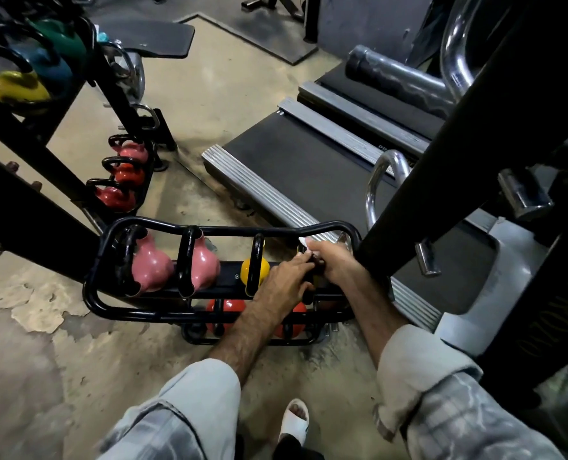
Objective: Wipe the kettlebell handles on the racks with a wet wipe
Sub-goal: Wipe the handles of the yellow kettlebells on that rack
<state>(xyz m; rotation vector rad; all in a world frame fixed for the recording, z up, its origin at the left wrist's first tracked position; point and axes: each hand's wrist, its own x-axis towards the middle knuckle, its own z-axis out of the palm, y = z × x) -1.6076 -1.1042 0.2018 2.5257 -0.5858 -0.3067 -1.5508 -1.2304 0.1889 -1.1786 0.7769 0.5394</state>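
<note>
At the right end of the low rack (109,295), a kettlebell handle (312,262) is mid-wipe.
The right hand (334,262) pinches a white wet wipe (304,241) against the glossy black handle; the left hand (284,282) curls its fingers (304,287) round it, steadying. Next, likely, comes the yellow kettlebell (264,267), then the smooth pink kettlebells (151,267) toward the left end, each needing a wrap-and-slide along its curved loop.

Rack rail (209,229) loops over kettlebell handles; black upright post (442,180) crowds right side, treadmill deck (295,167) behind; bare floor (43,343) left, open approach
</note>
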